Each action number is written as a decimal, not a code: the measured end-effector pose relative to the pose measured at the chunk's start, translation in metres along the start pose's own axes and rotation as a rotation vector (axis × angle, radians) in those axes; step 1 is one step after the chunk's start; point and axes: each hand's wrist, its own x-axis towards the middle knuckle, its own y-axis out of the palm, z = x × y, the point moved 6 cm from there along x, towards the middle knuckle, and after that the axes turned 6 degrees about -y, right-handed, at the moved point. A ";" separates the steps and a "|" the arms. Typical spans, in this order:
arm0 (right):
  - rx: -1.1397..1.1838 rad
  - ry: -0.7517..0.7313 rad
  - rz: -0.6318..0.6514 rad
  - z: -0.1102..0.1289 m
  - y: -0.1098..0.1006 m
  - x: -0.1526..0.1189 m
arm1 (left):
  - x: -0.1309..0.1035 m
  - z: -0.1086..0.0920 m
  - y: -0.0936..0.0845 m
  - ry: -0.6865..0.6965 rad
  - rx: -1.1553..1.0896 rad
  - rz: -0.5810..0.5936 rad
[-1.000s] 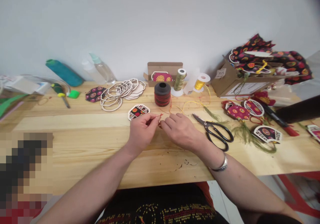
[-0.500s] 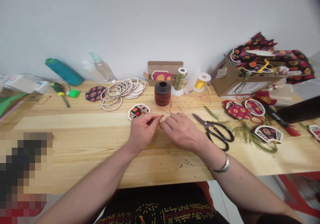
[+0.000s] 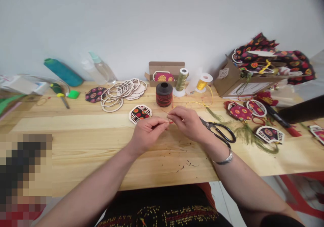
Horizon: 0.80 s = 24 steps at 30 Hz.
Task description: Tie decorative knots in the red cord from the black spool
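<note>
My left hand [image 3: 149, 131] is closed in a pinch, thumb against forefinger, above the middle of the wooden table. Close beside it, my right hand [image 3: 188, 123] pinches too. A short bit of red cord [image 3: 171, 121] shows between the fingertips of both; most of it is hidden. Just behind my left hand lies an eight-sided wooden-framed ornament [image 3: 139, 113] with patterned dark fabric, partly covered by the fingers. Beyond the hands stands a black spool wound with dark red cord [image 3: 164, 98]. Black-handled scissors [image 3: 222, 132] lie beside my right wrist, partly hidden by it.
At the back are wooden frames [image 3: 111, 107], a green thread spool [image 3: 182, 80], a yellow cord spool [image 3: 204, 82] and a cardboard box [image 3: 225, 81] heaped with fabric. Tasselled ornaments [image 3: 269, 134] lie right. A screwdriver [image 3: 59, 93] and teal thread cone [image 3: 64, 73] are left.
My right hand has shifted slightly up and away, and its fingers have turned into a fingertip pinch. My left hand has moved a little right. The view has shifted slightly.
</note>
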 end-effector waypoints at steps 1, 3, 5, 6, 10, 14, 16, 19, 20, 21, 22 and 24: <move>0.022 0.024 0.007 -0.002 0.001 0.000 | 0.000 0.000 -0.002 -0.008 -0.018 -0.018; 0.028 0.060 0.028 -0.003 0.003 0.000 | 0.000 -0.001 -0.006 -0.024 -0.046 -0.071; -0.008 0.063 0.039 -0.001 0.003 0.000 | 0.000 0.000 -0.010 -0.040 -0.060 -0.133; -0.040 0.052 0.043 0.002 0.003 0.000 | -0.001 0.001 -0.012 -0.045 -0.061 -0.161; -0.195 -0.031 0.073 0.013 0.005 -0.002 | -0.002 0.004 -0.015 -0.054 -0.023 -0.237; -0.345 -0.115 0.101 0.020 0.010 -0.003 | -0.002 0.007 -0.015 -0.077 0.009 -0.259; -0.398 -0.160 0.099 0.024 0.012 -0.004 | -0.001 0.008 -0.015 -0.097 0.012 -0.264; -0.457 -0.193 0.098 0.026 0.015 -0.006 | -0.001 0.011 -0.015 -0.125 0.010 -0.277; -0.473 -0.200 0.096 0.027 0.016 -0.006 | -0.001 0.011 -0.015 -0.130 0.005 -0.281; -0.487 -0.209 0.093 0.027 0.016 -0.007 | -0.001 0.012 -0.015 -0.135 -0.001 -0.284; -0.500 -0.222 0.086 0.028 0.016 -0.007 | -0.001 0.012 -0.015 -0.140 -0.006 -0.285; -0.522 -0.252 0.074 0.030 0.017 -0.008 | -0.001 0.012 -0.015 -0.147 -0.015 -0.290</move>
